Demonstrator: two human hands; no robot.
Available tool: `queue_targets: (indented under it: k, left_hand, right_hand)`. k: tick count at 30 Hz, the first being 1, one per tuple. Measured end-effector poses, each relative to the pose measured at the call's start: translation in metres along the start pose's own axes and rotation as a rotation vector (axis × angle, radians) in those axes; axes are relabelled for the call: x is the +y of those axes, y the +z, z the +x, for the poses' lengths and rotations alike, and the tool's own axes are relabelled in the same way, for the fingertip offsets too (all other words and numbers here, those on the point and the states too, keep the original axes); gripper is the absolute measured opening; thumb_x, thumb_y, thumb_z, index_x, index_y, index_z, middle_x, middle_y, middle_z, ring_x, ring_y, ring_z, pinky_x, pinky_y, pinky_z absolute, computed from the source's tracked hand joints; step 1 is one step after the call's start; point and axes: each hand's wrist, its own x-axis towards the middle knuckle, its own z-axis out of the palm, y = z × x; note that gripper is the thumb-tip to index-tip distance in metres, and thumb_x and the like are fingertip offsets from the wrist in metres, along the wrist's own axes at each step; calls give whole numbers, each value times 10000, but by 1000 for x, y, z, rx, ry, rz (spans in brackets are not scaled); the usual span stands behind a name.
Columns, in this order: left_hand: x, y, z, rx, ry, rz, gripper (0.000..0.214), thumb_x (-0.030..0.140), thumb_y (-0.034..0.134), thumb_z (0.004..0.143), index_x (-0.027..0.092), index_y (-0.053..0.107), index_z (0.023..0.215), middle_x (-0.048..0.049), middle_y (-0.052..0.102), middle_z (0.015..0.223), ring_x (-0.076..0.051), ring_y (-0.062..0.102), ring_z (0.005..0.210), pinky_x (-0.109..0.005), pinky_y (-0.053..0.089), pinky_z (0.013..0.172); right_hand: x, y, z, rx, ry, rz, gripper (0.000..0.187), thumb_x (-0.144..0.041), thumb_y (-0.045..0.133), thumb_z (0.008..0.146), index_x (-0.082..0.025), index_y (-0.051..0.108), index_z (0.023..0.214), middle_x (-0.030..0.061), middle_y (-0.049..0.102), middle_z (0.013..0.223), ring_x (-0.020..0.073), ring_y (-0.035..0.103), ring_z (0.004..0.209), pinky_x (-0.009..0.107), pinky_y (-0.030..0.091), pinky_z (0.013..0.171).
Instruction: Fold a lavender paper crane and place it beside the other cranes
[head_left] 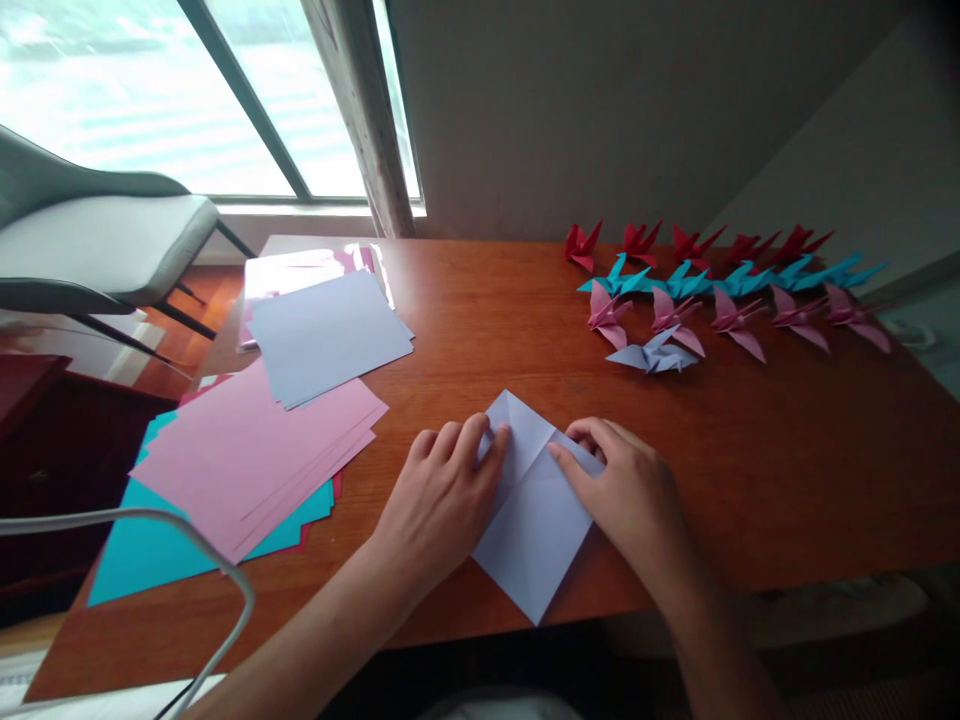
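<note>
A pale white square sheet of paper (pixel 536 540) lies cornerwise on the wooden table in front of me, with crease lines crossing it. My left hand (pixel 448 490) has its bent fingers and thumb closed at the sheet's left corner, which they partly hide. At the right corner, my right hand (pixel 631 482) pinches the edge, thumb on top and fingers curled at the far side. Just beyond that hand sits a pale white folded paper crane (pixel 652 355).
Rows of red (pixel 697 245), blue (pixel 686 283) and pink paper cranes (pixel 735 322) stand at the back right of the table (pixel 480 310). White sheets (pixel 330 335), pink sheets (pixel 262 450) and blue sheets (pixel 150 550) overlap at left. A white cable-like arm (pixel 244 590) curves over the front left.
</note>
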Motion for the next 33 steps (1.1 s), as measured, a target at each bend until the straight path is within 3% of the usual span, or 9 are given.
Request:
queue_targets:
  k: [10, 19, 26, 33]
  left_hand:
    - [-1, 0, -2, 43, -52, -66, 404, 221, 445, 976, 157, 542, 1363, -161, 601, 1283, -310, 570, 1038, -453, 459, 803]
    - [-4, 3, 0, 61, -66, -84, 401, 231, 455, 965, 170, 542, 1352, -164, 589, 1281, -311, 573, 1043, -448, 461, 814]
    - [-5, 5, -1, 68, -76, -109, 396, 237, 440, 970, 179, 542, 1348, -155, 592, 1270, -310, 563, 1035, -450, 458, 815]
    - [-6, 4, -2, 79, -82, -140, 386, 232, 450, 965, 179, 553, 1333, -157, 589, 1262, -307, 563, 1025, -453, 465, 815]
  right_hand:
    - [11, -2, -12, 23, 30, 194, 190, -361, 614, 909, -222, 681, 1022, 87, 736, 1031, 259, 683, 920, 375, 507, 789]
    - [20, -8, -15, -23, 164, 382, 269, -408, 618, 903, -229, 710, 1080, 53, 736, 909, 179, 595, 631, 314, 485, 587]
    - [24, -11, -18, -92, 287, 691, 287, -438, 692, 866, -239, 717, 1071, 70, 753, 1062, 236, 700, 920, 318, 559, 736]
    - [23, -10, -15, -85, 332, 779, 255, -425, 733, 841, -240, 740, 1016, 57, 759, 1001, 224, 707, 894, 301, 571, 738]
